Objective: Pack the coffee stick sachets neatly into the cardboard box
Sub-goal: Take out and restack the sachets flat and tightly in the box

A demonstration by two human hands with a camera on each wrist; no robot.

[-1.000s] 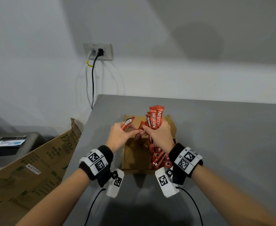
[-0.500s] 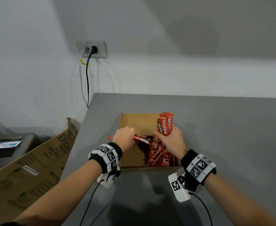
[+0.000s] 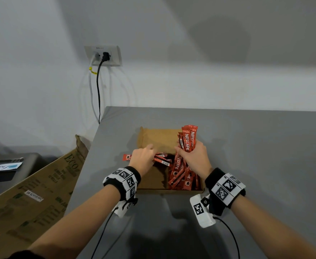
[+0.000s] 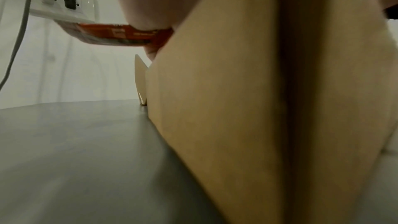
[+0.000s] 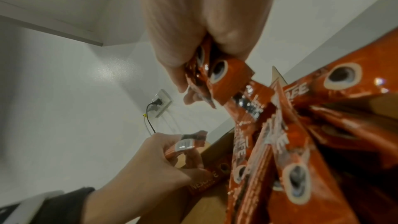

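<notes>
The left hand (image 3: 143, 159) pinches a few red foil coffee stick sachets (image 3: 160, 160) that lie crosswise, long axis from 9 to 3 o'clock, over the left wall of the open brown cardboard box (image 3: 158, 139) on the grey desk (image 3: 256, 146); one end overhangs the wall toward 9. At 3 o'clock of it, the right hand (image 3: 193, 156) is curled round an upright bundle of sachets (image 3: 188, 140), long axis 12 to 6, above the loose heap of sachets (image 3: 183, 179) filling the box's right half. The left half looks bare, so I judge the left hand nearer that room, once its sticks turn to match.
</notes>
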